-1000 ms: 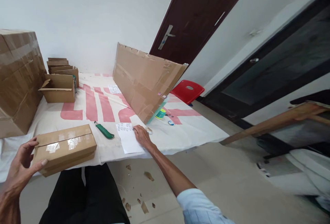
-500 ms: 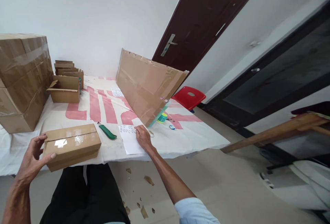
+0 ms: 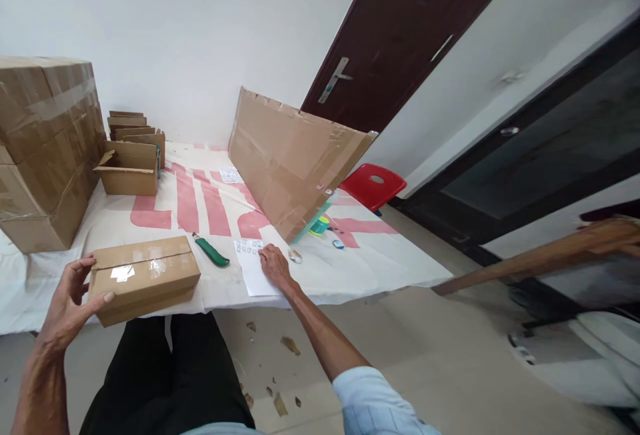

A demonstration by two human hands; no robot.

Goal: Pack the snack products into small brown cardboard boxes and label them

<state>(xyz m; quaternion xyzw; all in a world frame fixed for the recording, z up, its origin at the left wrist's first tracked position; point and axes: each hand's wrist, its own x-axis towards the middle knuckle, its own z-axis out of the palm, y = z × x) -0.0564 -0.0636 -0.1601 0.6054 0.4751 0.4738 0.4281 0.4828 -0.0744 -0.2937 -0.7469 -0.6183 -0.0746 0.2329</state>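
Observation:
My left hand (image 3: pixel 75 301) grips the left end of a closed cardboard box (image 3: pixel 145 275), thumb on the near side and fingers at the far corner. Shiny clear tape patches mark the box's top, and it rests at the table's front edge. My right hand (image 3: pixel 276 268) has its fingers bent together on a white paper sheet (image 3: pixel 257 276), over rows of small square marks that look like stickers. The hand covers the sheet's right part, so what its fingertips pinch is hidden. Between box and sheet lies a green-handled utility knife (image 3: pixel 212 250).
A tall cardboard stack (image 3: pixel 45 155) and open small boxes (image 3: pixel 130 171) stand on the left. A large cardboard panel (image 3: pixel 295 161) leans upright behind the sheet. Tape rolls (image 3: pixel 320 225) lie by its right end. A red chair (image 3: pixel 373 185) stands beyond. Cardboard scraps (image 3: pixel 290 345) litter the floor.
My right hand has shifted slightly left over the marks on the sheet, its fingers more bent. My left hand stays on the box. The whole view has turned a little.

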